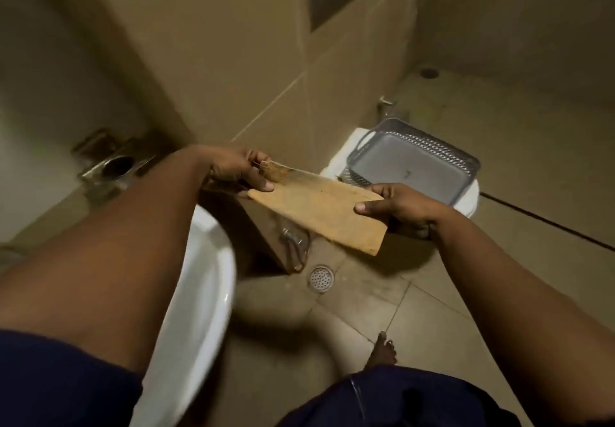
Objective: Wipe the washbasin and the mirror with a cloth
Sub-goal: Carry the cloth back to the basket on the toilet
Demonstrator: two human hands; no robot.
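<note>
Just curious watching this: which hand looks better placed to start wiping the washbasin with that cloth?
Probably the left hand: it already grips the cloth, and its arm lies over the washbasin. The right hand is farther off.

- single head cam, wide-angle, looks forward and steeply down
- both forearms close in frame, floor point(416, 310) below
- washbasin point(199, 293) rim at lower left, toilet point(469, 198) further off at right

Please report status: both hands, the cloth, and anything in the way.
Left hand and right hand both grip the cloth, stretched flat between them. Cloth off the washbasin, above the floor. Nothing between cloth and basin.
</note>
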